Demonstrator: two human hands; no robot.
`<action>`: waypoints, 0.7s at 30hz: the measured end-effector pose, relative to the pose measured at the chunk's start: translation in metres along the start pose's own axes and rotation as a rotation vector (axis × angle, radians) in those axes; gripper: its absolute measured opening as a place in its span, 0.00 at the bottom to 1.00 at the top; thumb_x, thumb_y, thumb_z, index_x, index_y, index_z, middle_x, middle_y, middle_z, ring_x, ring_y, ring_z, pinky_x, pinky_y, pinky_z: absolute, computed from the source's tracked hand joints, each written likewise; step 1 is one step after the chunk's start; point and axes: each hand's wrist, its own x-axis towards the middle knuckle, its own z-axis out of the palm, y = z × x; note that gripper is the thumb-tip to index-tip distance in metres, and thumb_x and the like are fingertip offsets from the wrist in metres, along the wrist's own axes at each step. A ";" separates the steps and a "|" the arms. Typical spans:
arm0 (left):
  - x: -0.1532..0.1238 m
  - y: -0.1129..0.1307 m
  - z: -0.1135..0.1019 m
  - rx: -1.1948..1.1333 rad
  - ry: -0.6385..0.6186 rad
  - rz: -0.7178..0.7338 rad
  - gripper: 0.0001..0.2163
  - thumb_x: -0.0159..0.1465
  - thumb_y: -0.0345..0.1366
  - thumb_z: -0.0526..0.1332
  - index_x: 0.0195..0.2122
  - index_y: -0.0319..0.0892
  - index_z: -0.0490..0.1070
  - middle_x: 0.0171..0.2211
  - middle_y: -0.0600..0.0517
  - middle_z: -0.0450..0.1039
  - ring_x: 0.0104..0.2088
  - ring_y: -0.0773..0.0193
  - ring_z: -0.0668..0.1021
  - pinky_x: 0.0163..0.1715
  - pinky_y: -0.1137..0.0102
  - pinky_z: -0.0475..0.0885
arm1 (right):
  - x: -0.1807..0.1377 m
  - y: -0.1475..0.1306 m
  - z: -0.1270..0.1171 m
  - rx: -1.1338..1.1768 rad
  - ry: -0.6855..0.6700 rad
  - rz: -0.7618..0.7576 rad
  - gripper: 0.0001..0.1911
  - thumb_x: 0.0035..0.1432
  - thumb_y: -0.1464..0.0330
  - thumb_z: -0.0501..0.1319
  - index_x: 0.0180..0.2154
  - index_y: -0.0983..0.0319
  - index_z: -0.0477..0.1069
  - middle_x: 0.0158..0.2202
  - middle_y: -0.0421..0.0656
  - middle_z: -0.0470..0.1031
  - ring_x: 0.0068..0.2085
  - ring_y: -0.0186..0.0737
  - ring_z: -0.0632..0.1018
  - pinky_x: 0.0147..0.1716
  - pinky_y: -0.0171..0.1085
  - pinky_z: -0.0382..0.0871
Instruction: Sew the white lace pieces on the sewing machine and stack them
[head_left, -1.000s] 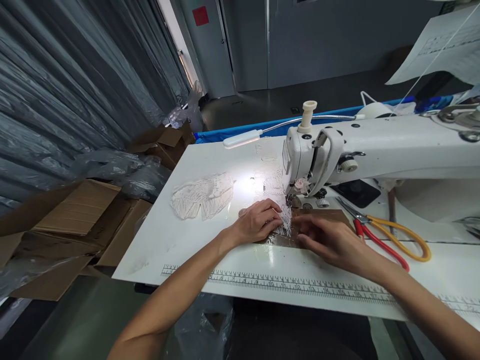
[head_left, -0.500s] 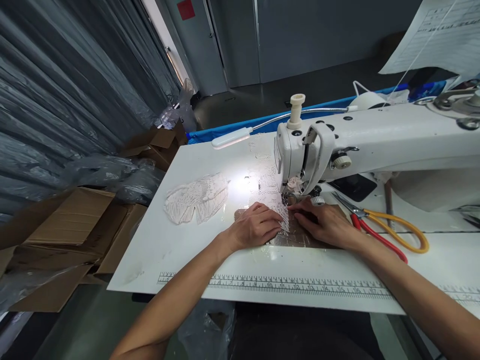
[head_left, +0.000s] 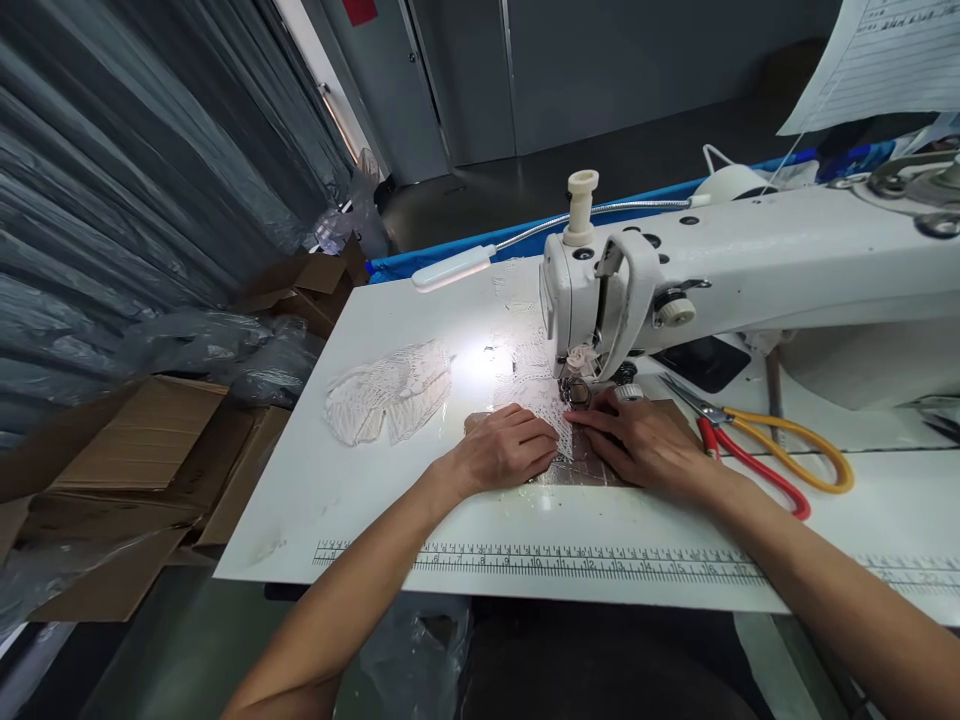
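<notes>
Head view, centre: lace (head_left: pixel 550 400), likely light, soft and snag-prone, is best steadied flat by its edges; left hand (head_left: pixel 506 447) is laid on unclenched, right hand (head_left: pixel 641 435) grip cannot be told.

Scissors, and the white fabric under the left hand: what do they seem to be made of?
Scissors: blades look like metal, grey with some shine; red and yellow handles, probably smooth plastic by their even colour. White fabric: seemingly matte lace, by its openwork; fibre unclear.
</notes>
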 end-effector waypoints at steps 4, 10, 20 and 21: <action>0.002 0.000 -0.007 -0.005 -0.091 0.017 0.08 0.66 0.30 0.56 0.35 0.41 0.75 0.37 0.51 0.78 0.33 0.67 0.77 0.35 0.70 0.73 | 0.000 0.002 0.000 -0.015 -0.004 -0.021 0.19 0.66 0.64 0.52 0.56 0.55 0.70 0.43 0.51 0.71 0.36 0.43 0.72 0.35 0.42 0.68; 0.012 -0.005 -0.019 -0.153 -0.280 0.012 0.07 0.61 0.34 0.59 0.36 0.42 0.76 0.38 0.51 0.77 0.34 0.65 0.76 0.38 0.68 0.72 | 0.000 -0.001 -0.007 -0.065 0.004 -0.097 0.19 0.64 0.67 0.53 0.53 0.53 0.73 0.43 0.49 0.72 0.35 0.41 0.72 0.34 0.39 0.67; 0.011 -0.006 -0.022 -0.104 -0.334 -0.028 0.12 0.60 0.38 0.58 0.41 0.39 0.75 0.43 0.47 0.74 0.38 0.59 0.74 0.43 0.63 0.68 | 0.001 -0.006 -0.001 -0.214 0.005 -0.039 0.20 0.64 0.69 0.50 0.53 0.55 0.72 0.43 0.49 0.73 0.34 0.42 0.74 0.30 0.39 0.66; 0.011 -0.005 -0.022 -0.092 -0.339 -0.028 0.13 0.60 0.38 0.57 0.42 0.39 0.74 0.43 0.46 0.73 0.38 0.58 0.74 0.44 0.62 0.68 | 0.002 -0.007 -0.001 -0.259 0.004 -0.034 0.20 0.64 0.68 0.50 0.54 0.54 0.72 0.43 0.49 0.74 0.33 0.42 0.74 0.29 0.39 0.66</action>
